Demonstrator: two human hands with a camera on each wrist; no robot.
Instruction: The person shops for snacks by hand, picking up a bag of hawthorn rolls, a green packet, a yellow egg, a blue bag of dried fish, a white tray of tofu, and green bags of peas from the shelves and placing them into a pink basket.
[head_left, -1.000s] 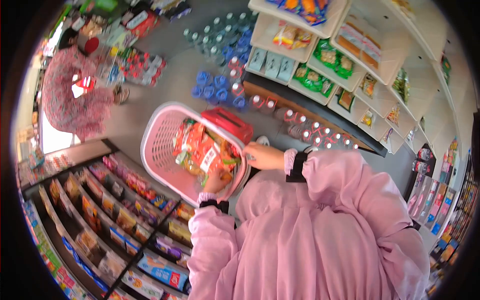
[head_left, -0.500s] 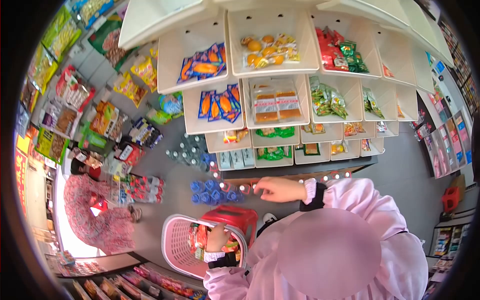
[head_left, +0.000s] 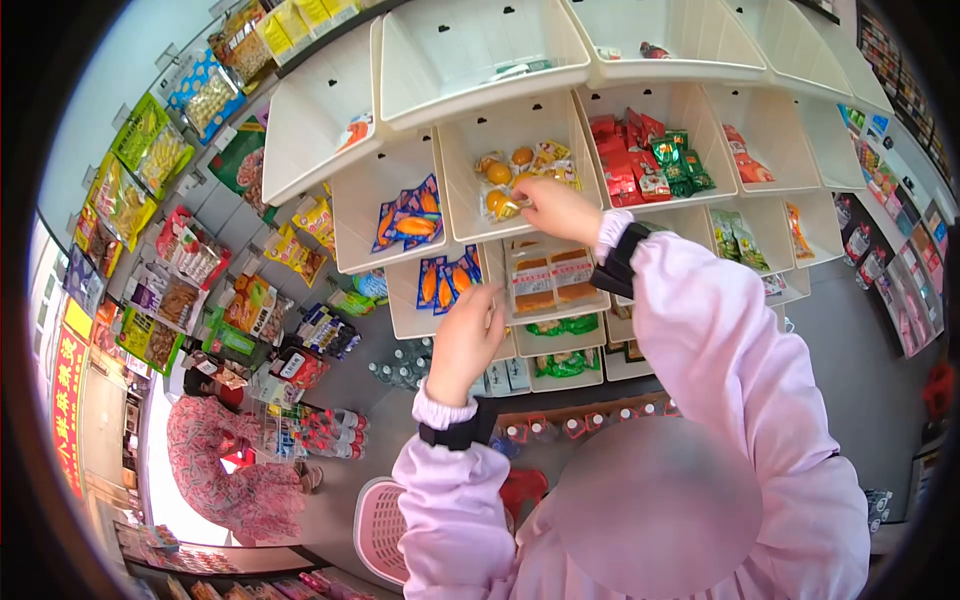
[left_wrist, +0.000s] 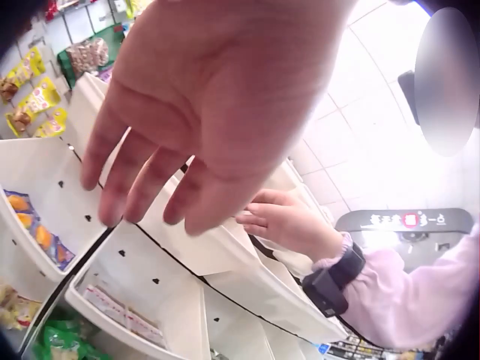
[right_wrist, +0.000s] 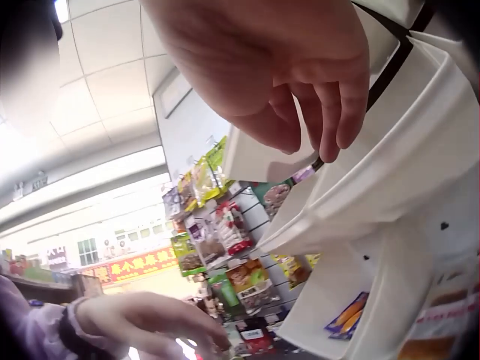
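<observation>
My right hand [head_left: 565, 212] reaches over the front lip of a white bin [head_left: 478, 128]. Its fingertips overlap the small clear packs of round orange-brown food [head_left: 497, 172] lying inside. Seen from the right wrist, its fingers [right_wrist: 328, 112] hang loosely bent, with nothing visible between them. Lower and to the left, my left hand [head_left: 467, 338] hovers before the bin of blue packs with orange pictures [head_left: 447, 283], close to flat brown packs [head_left: 552, 280]. Its fingers [left_wrist: 150, 180] are relaxed and hold nothing in the left wrist view.
A pink basket [head_left: 380, 530] stands on the floor beside a red object [head_left: 524, 490]. Tiered white bins rise ahead, with red packets [head_left: 625, 160] at right. Snack bags [head_left: 150, 140] hang along the left wall. Another person [head_left: 225, 465] bends near bottles at lower left.
Both hands have left the pink basket and its packets and risen to the bins, the right first. The view has tilted up toward the shelves.
</observation>
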